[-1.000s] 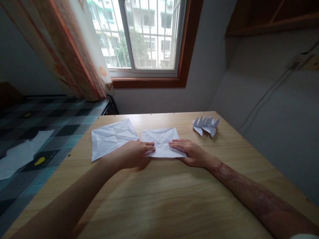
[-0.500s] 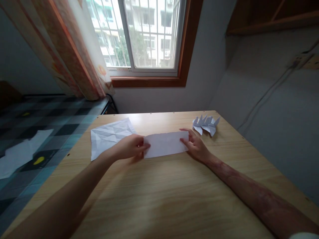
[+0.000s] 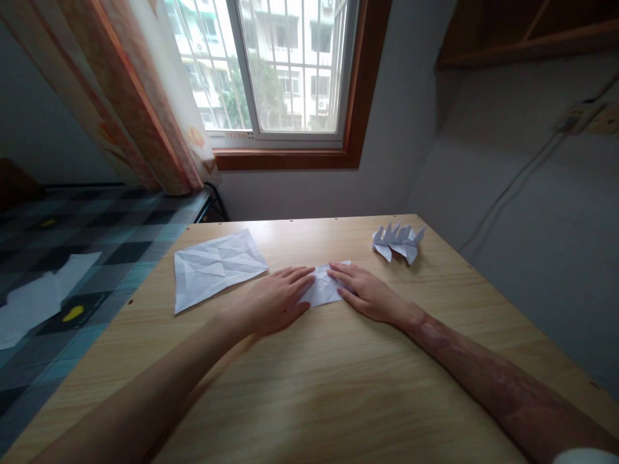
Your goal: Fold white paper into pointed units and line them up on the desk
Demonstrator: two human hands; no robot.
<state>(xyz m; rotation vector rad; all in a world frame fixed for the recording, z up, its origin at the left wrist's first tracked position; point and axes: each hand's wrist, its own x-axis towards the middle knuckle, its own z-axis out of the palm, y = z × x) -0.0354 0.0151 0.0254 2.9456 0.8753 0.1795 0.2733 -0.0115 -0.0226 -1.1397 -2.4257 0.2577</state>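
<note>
A strip of white paper [image 3: 323, 290] lies on the wooden table, its two ends covered by my hands. My left hand [image 3: 283, 299] rests on its left end, fingers stretched out flat. On its right end lies my right hand [image 3: 360, 289], palm down with the fingers extended. Faint creases show in the bit of paper between them. To the left, a larger creased white sheet [image 3: 217, 267] lies spread on the table. Beyond my right hand stands a folded white paper piece [image 3: 399, 243] with several pointed tips.
The pale wooden table [image 3: 309, 386] reaches toward the wall below the window [image 3: 290, 71]. At the left is a bed with a checked cover [image 3: 29, 225], with white papers [image 3: 43, 299] on it. A cable [image 3: 512, 174] hangs on the right wall.
Both hands have let go of their pinch on the strip's ends and moved inward, now lying flat on it. The strip has gone from being held up to lying on the table.
</note>
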